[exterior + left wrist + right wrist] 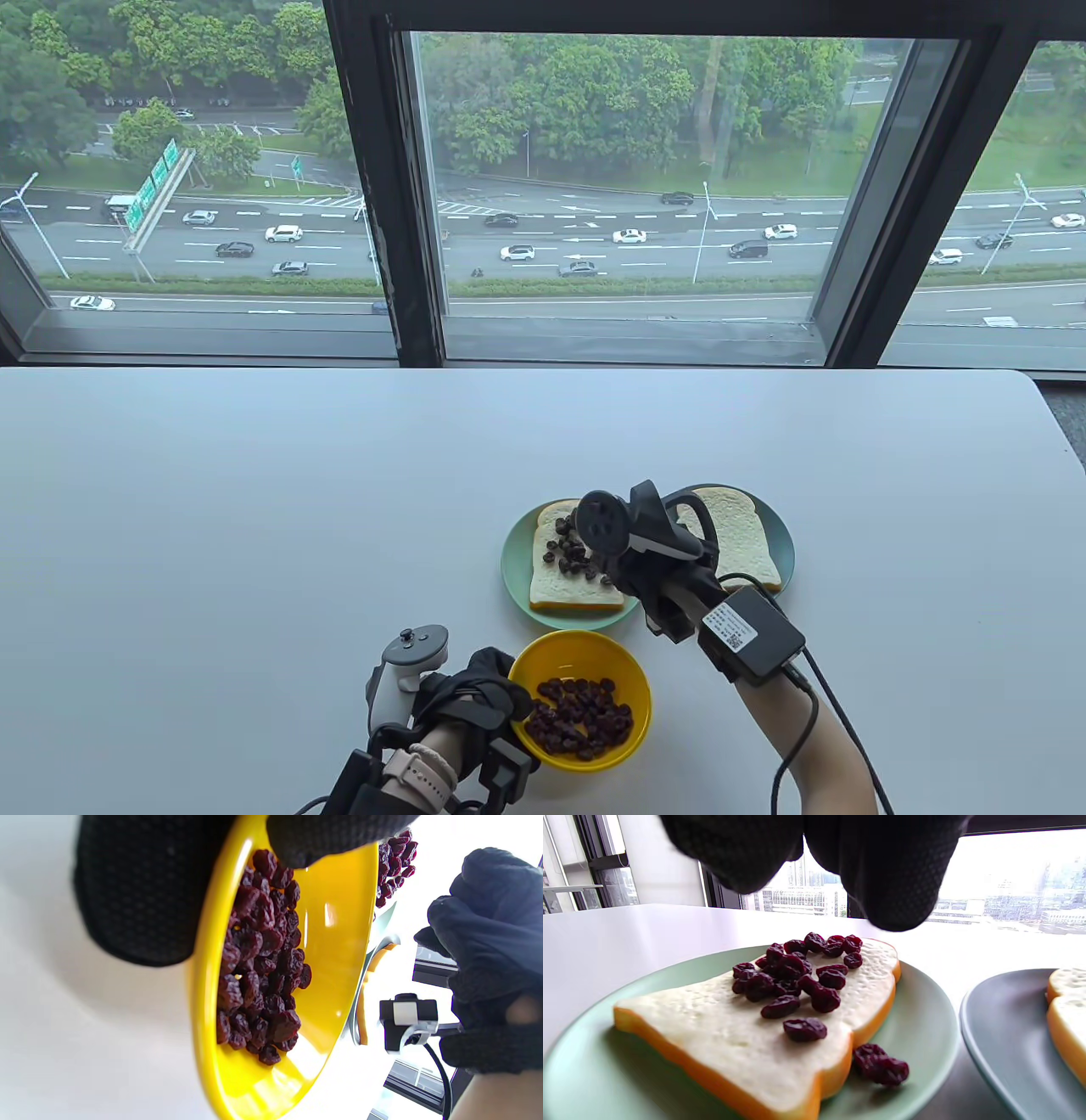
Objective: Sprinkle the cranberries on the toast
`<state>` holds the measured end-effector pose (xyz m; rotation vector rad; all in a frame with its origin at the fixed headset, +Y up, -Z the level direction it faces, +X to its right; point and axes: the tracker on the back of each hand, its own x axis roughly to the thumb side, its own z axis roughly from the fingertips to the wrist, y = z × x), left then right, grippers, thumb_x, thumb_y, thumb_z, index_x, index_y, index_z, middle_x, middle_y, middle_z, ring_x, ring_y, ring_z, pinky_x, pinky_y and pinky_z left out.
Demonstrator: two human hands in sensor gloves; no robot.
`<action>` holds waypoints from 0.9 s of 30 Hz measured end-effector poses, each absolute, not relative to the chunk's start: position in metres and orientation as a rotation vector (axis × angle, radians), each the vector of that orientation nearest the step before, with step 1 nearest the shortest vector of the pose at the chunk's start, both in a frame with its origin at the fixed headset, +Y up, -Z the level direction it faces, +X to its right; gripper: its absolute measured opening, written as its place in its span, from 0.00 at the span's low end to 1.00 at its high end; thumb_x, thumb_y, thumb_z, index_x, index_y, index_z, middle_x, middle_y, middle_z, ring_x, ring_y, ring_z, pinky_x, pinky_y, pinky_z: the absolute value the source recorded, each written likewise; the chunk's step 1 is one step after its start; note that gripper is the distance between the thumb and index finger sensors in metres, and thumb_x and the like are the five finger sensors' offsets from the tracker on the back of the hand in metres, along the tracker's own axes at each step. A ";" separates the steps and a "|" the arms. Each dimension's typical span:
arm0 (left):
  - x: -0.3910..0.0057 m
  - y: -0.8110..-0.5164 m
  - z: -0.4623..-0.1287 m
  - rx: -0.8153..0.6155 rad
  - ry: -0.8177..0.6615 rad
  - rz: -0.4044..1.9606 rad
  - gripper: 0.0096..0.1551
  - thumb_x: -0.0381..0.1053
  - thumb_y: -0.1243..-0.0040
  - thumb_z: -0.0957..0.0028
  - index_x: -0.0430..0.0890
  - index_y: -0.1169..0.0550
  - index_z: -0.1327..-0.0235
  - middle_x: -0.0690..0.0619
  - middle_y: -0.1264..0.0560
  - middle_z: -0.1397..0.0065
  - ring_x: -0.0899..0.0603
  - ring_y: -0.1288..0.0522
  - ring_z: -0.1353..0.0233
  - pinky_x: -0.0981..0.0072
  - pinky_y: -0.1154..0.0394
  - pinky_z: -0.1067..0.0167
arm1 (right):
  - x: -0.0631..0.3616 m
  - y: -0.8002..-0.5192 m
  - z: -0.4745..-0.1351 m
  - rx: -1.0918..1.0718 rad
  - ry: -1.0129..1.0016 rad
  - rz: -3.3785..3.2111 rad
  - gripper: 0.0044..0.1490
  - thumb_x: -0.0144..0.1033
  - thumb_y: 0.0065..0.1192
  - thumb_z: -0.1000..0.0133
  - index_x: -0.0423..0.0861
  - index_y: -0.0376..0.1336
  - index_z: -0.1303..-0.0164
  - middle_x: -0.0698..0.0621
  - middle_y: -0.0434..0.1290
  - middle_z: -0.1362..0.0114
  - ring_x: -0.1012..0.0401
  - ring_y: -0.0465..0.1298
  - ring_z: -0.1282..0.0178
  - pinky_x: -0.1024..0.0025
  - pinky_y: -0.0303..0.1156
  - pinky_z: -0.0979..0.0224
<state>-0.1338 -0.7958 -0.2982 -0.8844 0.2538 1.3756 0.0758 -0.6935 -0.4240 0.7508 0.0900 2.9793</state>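
Beyond a white worktop (254, 509), windows show a highway. At lower centre of the table view, the left hand (475, 696) grips the rim of a yellow bowl (632, 683) of cranberries (581, 717). Above it, the right hand (645, 569) hovers over toast (551, 590) already scattered with cranberries; whether it holds more cannot be told. A second slice (747, 535), right, looks bare, so the job seems partly done.

Left hand (475, 692) low with fingers curled; right hand (653, 569) raised, fingers hanging down.
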 end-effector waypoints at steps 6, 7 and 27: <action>-0.134 -0.795 -0.299 -0.862 0.262 1.405 0.32 0.40 0.41 0.53 0.50 0.44 0.41 0.40 0.36 0.45 0.37 0.29 0.54 0.56 0.12 0.67 | 0.077 -0.684 -0.366 0.975 0.309 2.779 0.41 0.44 0.63 0.57 0.56 0.52 0.33 0.45 0.58 0.28 0.52 0.72 0.34 0.73 0.82 0.41; -0.134 -0.794 -0.298 -0.855 0.260 1.410 0.32 0.40 0.41 0.53 0.50 0.44 0.41 0.40 0.36 0.45 0.37 0.29 0.54 0.56 0.12 0.67 | 0.075 -0.685 -0.356 1.017 0.383 2.740 0.42 0.45 0.63 0.57 0.55 0.51 0.32 0.45 0.57 0.28 0.51 0.71 0.33 0.72 0.81 0.40; -0.132 -0.790 -0.295 -0.800 0.244 1.459 0.32 0.37 0.40 0.55 0.50 0.43 0.42 0.38 0.36 0.47 0.36 0.29 0.56 0.53 0.12 0.69 | 0.023 -0.727 -0.316 1.380 0.496 2.910 0.46 0.49 0.68 0.66 0.60 0.52 0.37 0.47 0.55 0.28 0.50 0.66 0.33 0.74 0.80 0.44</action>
